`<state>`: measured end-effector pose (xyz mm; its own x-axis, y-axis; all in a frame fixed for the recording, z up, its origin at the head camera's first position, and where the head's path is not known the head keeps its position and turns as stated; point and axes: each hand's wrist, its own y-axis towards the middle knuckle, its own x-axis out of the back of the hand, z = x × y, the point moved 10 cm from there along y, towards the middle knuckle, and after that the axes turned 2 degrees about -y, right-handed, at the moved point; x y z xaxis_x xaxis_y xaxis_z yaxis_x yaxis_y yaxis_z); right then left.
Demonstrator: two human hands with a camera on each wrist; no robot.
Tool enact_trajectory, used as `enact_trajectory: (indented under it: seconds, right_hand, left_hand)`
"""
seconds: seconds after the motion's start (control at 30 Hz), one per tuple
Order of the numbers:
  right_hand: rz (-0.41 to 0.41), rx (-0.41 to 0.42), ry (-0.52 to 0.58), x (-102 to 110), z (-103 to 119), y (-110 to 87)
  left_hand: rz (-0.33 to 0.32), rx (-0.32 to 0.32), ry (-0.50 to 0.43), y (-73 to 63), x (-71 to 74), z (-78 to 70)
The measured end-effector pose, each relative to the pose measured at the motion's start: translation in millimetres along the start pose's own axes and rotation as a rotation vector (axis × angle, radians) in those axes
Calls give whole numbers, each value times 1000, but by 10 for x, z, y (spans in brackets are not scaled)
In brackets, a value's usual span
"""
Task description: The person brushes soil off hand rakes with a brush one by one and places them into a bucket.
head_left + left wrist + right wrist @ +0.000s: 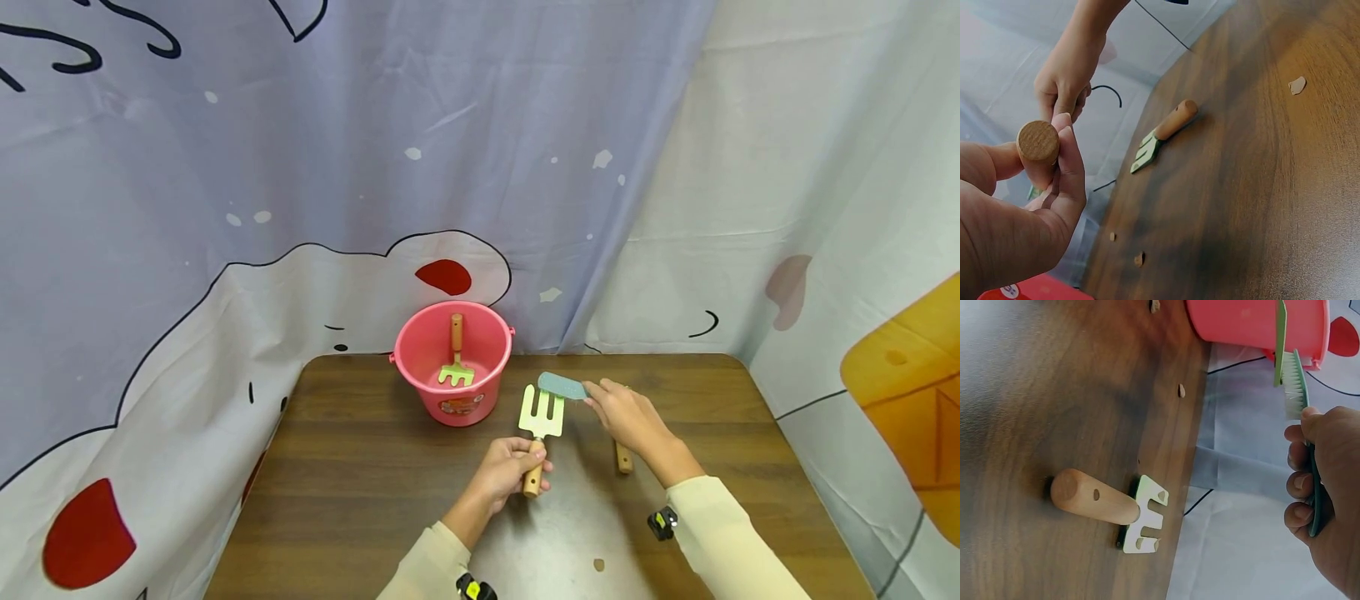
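My left hand (510, 473) grips the wooden handle of a small light-green garden fork (542, 413), its tines pointing away from me above the table. In the left wrist view the round end of that handle (1038, 140) shows between thumb and fingers. My right hand (626, 412) holds a teal brush (561, 386) by its handle. White bristles (1294, 387) face the fork's tines, right at its metal in the right wrist view. Below my right hand a hand rake (1147, 519) with a wooden handle lies on the table, mostly hidden in the head view.
A pink bucket (425, 333) stands at the back of the wooden table (352, 492), with another small green rake (457, 367) leaning inside. Small brown bits (598, 565) lie scattered on the tabletop. A printed curtain (480, 167) hangs behind the table.
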<state>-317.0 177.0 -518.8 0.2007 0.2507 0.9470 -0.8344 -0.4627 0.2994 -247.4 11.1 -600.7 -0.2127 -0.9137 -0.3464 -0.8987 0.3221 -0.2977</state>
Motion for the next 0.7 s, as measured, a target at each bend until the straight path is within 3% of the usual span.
enact_trajectory:
  seconds: [0.43, 0.7]
  right_hand:
    - [93, -96, 69, 25, -133, 36]
    - [62, -35, 102, 88, 131, -141]
  left_hand:
    - [-6, 8, 13, -30, -5, 51]
    - [-12, 13, 19, -19, -2, 59]
